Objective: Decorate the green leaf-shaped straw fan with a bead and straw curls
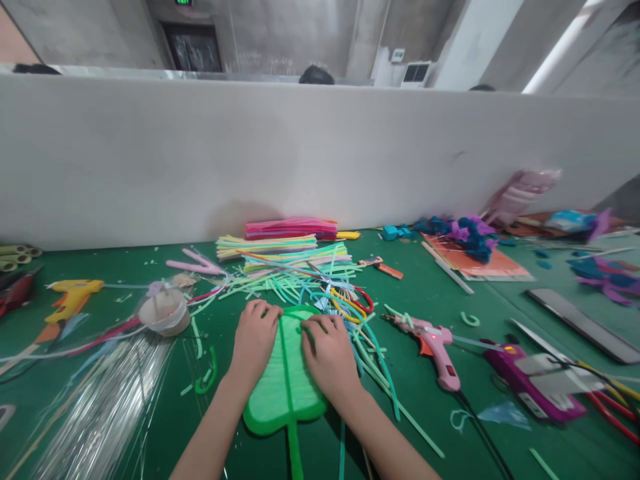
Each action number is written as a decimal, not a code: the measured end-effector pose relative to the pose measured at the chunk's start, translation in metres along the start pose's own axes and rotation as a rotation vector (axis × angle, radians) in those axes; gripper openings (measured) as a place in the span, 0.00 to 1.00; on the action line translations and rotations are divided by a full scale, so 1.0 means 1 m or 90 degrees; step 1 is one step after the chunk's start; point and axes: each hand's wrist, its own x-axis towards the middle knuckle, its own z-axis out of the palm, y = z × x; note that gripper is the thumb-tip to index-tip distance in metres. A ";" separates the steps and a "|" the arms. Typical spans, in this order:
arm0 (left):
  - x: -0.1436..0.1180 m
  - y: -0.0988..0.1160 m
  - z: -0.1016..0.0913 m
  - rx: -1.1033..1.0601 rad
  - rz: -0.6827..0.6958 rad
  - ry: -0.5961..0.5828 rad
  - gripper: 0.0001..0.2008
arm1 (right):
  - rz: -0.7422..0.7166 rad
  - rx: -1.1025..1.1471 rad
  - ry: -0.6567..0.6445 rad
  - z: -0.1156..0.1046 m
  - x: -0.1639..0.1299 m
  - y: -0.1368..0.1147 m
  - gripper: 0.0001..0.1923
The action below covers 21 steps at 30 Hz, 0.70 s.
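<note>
A bright green leaf-shaped piece [270, 393], edged with a fuzzy rim, has a darker rib down its middle and a stem pointing toward me. It lies between my hands, low over the table. My left hand [256, 340] has its fingers bent over the upper left edge, near the top of the rib. On the upper right side, my right hand [330, 353] grips the rim with curled fingers; its thumb is against the leaf's face. Just beyond the leaf lie loose teal and pale green pipe cleaners [387, 373].
Stacked pipe cleaners [290, 230] lie by the white partition [300, 153]. A pink glue gun [435, 343], purple device [533, 390] and scissors [550, 347] are on the right. A yellow glue gun [74, 297], plastic cup [165, 313] and clear strips [110, 407] are left.
</note>
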 end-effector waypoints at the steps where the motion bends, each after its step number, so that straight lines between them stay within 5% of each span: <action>1: 0.000 0.000 0.000 0.001 -0.001 0.000 0.07 | -0.001 0.003 -0.003 -0.001 0.000 0.000 0.11; 21: -0.001 -0.002 0.002 0.001 -0.002 0.008 0.07 | -0.012 0.027 -0.015 -0.001 -0.001 0.001 0.12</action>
